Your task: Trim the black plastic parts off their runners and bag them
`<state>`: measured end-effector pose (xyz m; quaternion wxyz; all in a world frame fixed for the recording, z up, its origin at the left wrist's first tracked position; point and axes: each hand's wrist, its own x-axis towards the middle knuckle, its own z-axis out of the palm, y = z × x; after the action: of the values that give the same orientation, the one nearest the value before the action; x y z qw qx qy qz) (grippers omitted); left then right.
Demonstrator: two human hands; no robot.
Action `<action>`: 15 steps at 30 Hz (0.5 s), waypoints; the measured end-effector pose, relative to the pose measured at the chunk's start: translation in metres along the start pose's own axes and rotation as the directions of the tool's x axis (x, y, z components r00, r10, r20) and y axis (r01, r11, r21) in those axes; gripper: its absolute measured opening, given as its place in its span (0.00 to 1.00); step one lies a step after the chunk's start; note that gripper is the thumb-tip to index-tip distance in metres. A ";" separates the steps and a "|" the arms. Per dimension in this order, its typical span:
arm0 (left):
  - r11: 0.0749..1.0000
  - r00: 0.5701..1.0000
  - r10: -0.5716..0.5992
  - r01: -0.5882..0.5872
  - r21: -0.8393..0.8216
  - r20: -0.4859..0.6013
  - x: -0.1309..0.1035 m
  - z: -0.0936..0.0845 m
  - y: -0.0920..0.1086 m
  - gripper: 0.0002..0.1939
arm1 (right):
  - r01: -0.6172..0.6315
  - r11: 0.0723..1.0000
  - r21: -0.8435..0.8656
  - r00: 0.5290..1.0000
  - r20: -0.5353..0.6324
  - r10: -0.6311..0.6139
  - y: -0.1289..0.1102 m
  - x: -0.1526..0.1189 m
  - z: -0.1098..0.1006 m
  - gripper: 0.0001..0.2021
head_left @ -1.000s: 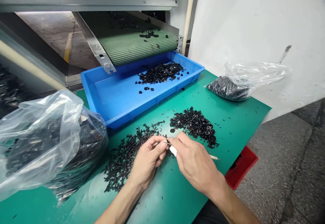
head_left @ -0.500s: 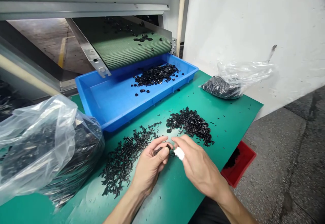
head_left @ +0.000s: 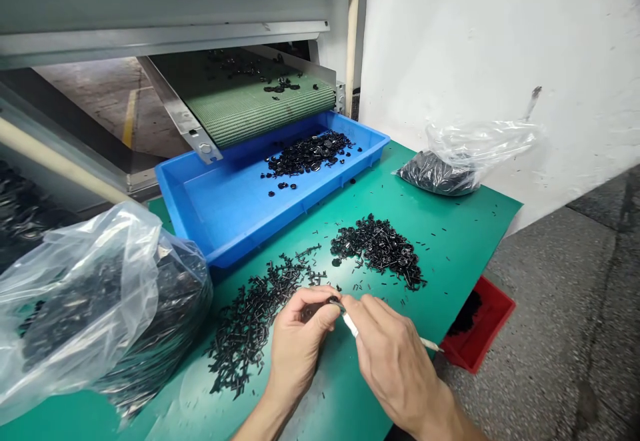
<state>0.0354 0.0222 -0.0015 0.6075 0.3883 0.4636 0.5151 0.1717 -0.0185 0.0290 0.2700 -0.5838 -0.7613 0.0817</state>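
Note:
Pinched between thumb and fingers, a small black plastic part [head_left: 333,300] is in my left hand [head_left: 300,337]; my fingers cover most of it. My right hand [head_left: 393,354] is closed round a slim tool with a white wrapped section [head_left: 350,324], its pale rear end sticking out behind the hand. The tool's thin tip meets the black part, though its exact kind is hard to make out. Just left of my left hand lies a pile of black branched plastic pieces [head_left: 250,321]. Beyond my right hand is a heap of small black parts [head_left: 377,249].
A blue tray [head_left: 225,224] holding black parts sits under a green conveyor belt [head_left: 250,107]. Filled clear bags stand at left [head_left: 125,307] and back right [head_left: 443,173]. A red bin [head_left: 487,337] is below the green table's [head_left: 420,211] right edge.
My hands have come together and the tool's tip now meets the black part. The right hand has turned, so the tool's rear end shows. The view has tilted slightly upward.

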 end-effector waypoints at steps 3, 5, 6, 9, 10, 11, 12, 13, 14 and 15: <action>0.995 0.999 0.051 -0.049 0.087 -0.019 0.000 0.002 0.002 0.05 | 0.000 0.998 -0.057 0.999 -0.052 -0.003 -0.001 -0.002 0.005 0.15; 0.985 0.996 0.089 -0.084 0.153 -0.027 0.000 0.003 0.004 0.05 | -0.008 0.995 -0.096 0.995 -0.102 -0.002 -0.002 -0.003 0.011 0.15; 0.976 0.993 0.114 -0.107 0.191 -0.027 0.000 0.003 0.005 0.04 | -0.009 0.994 -0.109 0.992 -0.129 -0.005 -0.003 -0.003 0.014 0.15; 0.941 0.987 0.163 -0.150 0.304 -0.017 0.000 0.000 0.009 0.04 | -0.031 0.995 -0.094 0.987 -0.158 0.016 -0.005 0.000 0.017 0.14; 0.929 0.987 0.162 -0.148 0.339 -0.012 0.000 -0.001 0.010 0.04 | -0.056 0.997 -0.051 0.992 -0.115 0.050 -0.004 0.003 0.015 0.14; 0.917 0.988 0.155 -0.144 0.372 0.001 0.000 -0.003 0.012 0.04 | -0.088 0.996 0.017 0.996 -0.031 0.088 -0.002 0.006 0.013 0.13; 0.905 0.990 0.142 -0.139 0.403 0.023 0.001 -0.005 0.014 0.04 | -0.129 0.986 0.102 0.989 0.085 0.121 0.001 0.010 0.009 0.12; 0.893 0.991 0.120 -0.131 0.430 0.052 0.003 -0.007 0.016 0.05 | -0.180 0.967 0.183 0.968 0.207 0.141 0.006 0.015 0.006 0.12; 0.884 0.993 0.091 -0.117 0.453 0.077 0.005 -0.008 0.018 0.05 | -0.220 0.945 0.240 0.943 0.301 0.143 0.011 0.019 0.003 0.13; 0.878 0.994 0.056 -0.093 0.470 0.091 0.008 -0.010 0.019 0.06 | -0.250 0.933 0.258 0.926 0.347 0.152 0.017 0.023 0.002 0.13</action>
<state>0.0212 0.0327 0.0123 0.4907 0.5613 0.5372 0.3944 0.1810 0.0086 0.0277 0.2173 -0.5911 -0.7093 0.3167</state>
